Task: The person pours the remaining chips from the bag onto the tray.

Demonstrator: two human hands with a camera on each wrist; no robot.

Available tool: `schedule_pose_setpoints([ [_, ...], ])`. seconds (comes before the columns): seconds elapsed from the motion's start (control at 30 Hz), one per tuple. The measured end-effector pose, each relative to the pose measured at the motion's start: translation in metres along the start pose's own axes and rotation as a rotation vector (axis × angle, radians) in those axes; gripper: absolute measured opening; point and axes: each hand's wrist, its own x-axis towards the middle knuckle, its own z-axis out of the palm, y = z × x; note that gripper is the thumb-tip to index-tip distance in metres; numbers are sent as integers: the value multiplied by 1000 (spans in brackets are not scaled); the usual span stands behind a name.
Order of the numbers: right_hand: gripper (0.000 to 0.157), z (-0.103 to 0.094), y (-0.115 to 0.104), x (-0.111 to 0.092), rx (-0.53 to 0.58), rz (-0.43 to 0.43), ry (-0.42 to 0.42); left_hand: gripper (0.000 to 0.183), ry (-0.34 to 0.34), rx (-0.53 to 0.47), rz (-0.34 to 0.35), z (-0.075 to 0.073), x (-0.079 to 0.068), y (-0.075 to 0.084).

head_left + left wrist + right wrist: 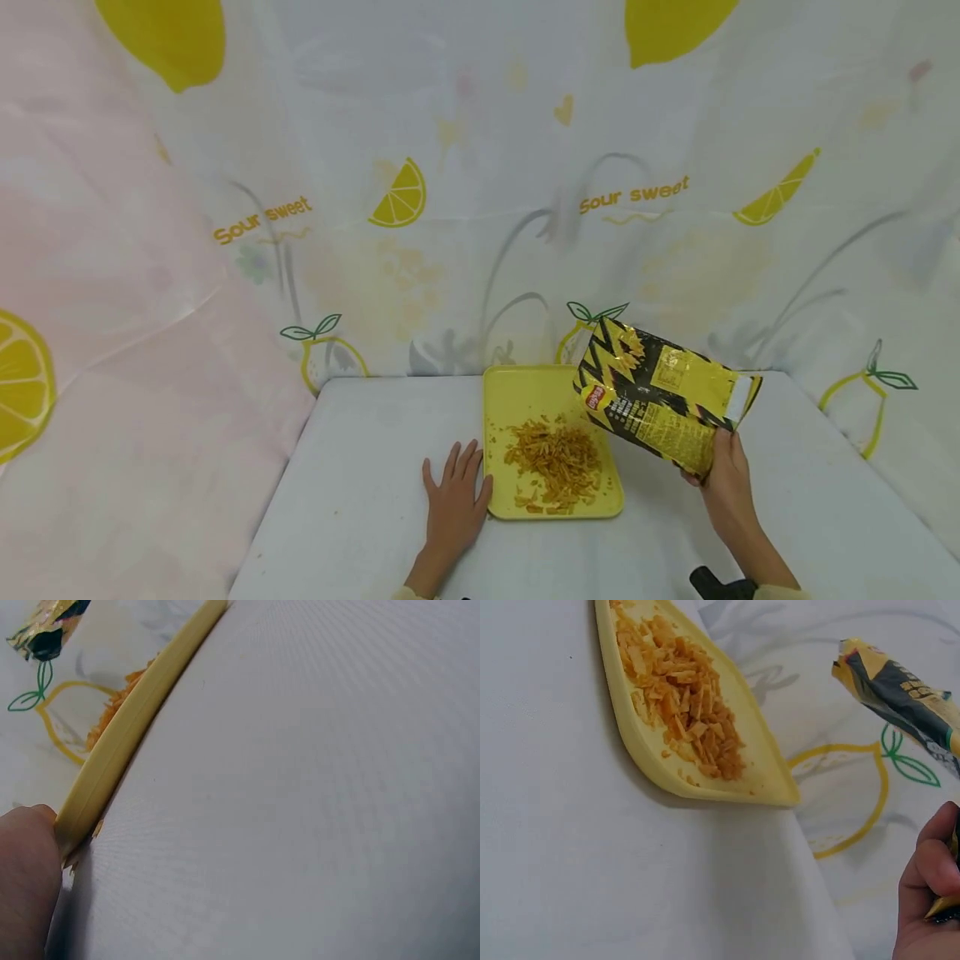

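Note:
A yellow tray [502, 387] lies on the white table, bearing a heap of broken orange-brown chips [558, 458]. My left hand [456, 507] rests flat at the tray's left edge, fingers straight and spread; in the left wrist view its thumb [28, 877] touches the rim. To the right, my right hand [726, 483] grips a black and yellow chip bag [660, 392] by its lower right side. The bag is tilted above the table, its left end over the tray's right edge. In the right wrist view only part of the gripping hand [934, 885] shows.
White cloth covers the table [360, 467]. A few small crumbs lie on it to the left of the tray. Behind the table hangs a pale curtain [480, 208] printed with lemons. A black strap [723, 583] sits at the right wrist.

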Motion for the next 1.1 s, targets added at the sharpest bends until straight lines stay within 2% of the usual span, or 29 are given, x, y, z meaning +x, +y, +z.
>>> schedule_pose_setpoints([
  [0.1,38,-4,11,1,117,53,-18,47,-19,-3,-11,0,0,0],
  [0.23,30,-12,26,1,254,111,-42,48,-43,-10,-25,4,1,-1],
  [0.3,29,-15,31,3,341,171,-42,48,-43,-12,-27,5,1,-1],
  [0.47,44,-15,36,9,596,380,61,49,-43,-13,-24,5,2,0],
  [0.57,47,-13,39,11,688,437,100,49,-44,-9,-23,4,2,-1],
  [0.87,42,-6,37,13,686,469,67,48,-41,-14,-20,7,0,-2],
  [0.97,48,-5,31,12,579,480,90,49,-48,-11,-12,7,0,0],
  [1.1,62,-2,23,9,379,464,90,49,-41,7,-4,7,0,2],
])
